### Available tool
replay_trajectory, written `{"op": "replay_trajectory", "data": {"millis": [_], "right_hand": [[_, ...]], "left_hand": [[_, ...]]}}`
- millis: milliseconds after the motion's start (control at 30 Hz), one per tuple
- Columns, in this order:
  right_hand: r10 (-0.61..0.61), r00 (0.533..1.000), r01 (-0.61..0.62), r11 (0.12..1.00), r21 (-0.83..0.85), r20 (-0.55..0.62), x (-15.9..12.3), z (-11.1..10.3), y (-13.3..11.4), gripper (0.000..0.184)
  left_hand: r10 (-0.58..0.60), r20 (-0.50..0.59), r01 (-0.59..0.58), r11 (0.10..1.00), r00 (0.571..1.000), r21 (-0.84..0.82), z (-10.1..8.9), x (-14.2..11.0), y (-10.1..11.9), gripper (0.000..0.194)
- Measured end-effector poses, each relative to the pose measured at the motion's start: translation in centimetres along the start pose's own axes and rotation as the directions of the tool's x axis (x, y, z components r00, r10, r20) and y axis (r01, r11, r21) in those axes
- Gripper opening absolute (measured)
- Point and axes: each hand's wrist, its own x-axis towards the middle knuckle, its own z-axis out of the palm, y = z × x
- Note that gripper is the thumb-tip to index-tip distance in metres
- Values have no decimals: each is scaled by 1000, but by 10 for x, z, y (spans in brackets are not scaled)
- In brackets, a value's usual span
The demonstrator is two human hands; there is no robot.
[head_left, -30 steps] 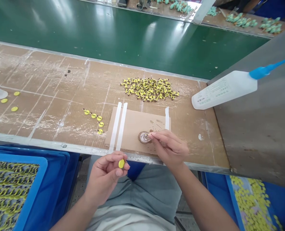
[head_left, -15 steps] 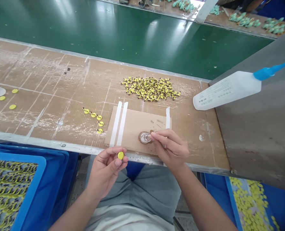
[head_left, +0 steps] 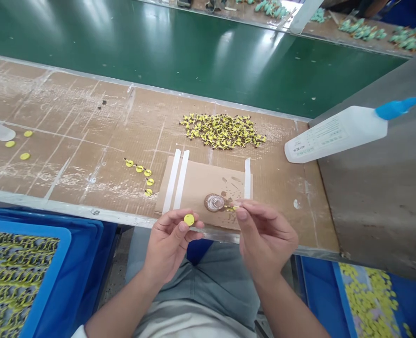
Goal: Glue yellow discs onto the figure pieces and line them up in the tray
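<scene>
Between thumb and fingers, my left hand [head_left: 170,244] pinches a small round yellow disc [head_left: 189,219], its flat face turned up. My right hand [head_left: 266,234] is closed on a small yellow-and-dark piece [head_left: 233,208], most of it covered by the fingertips. Just left of that piece lies a round spot of whitish glue [head_left: 215,202] on a cardboard sheet [head_left: 197,183] with white tape strips. Farther left, several yellow discs with dark-and-yellow pieces on them [head_left: 139,168] lie in a bent row.
Behind the cardboard is a heap of small yellow-and-dark pieces [head_left: 223,131]. A white bottle with a blue nozzle [head_left: 337,134] leans at right against a metal panel [head_left: 376,188]. Blue trays [head_left: 65,244] stand low at left; yellow discs [head_left: 369,295] fill another at lower right.
My right hand has drawn back from the glue spot toward the right, and the yellow piece in its fingertips now shows. My left hand, still holding the disc, has shifted right and slightly up.
</scene>
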Motion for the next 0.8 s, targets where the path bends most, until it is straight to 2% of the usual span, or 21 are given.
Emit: {"op": "replay_trajectory", "data": {"millis": [67, 167, 467, 667, 800], "right_hand": [[42, 999, -43, 997, 62, 22, -10, 7, -9, 15], [42, 996, -48, 996, 75, 75, -19, 13, -16, 18], [-78, 983, 81, 997, -16, 164, -21, 11, -11, 38], [-134, 973, 148, 987, -64, 188, -19, 12, -13, 40], [-155, 969, 172, 982, -74, 193, -19, 12, -13, 41]], "left_hand": [[1, 3, -1, 1000, 1000, 1, 5, 1, -4, 16], [4, 14, -4, 1000, 1000, 1, 11, 2, -8, 16], [5, 1, -5, 1000, 1000, 3, 13, 1, -12, 17], [0, -13, 0, 1000, 1000, 2, 13, 0, -11, 18], [10, 20, -9, 999, 1000, -30, 13, 0, -10, 17]]}}
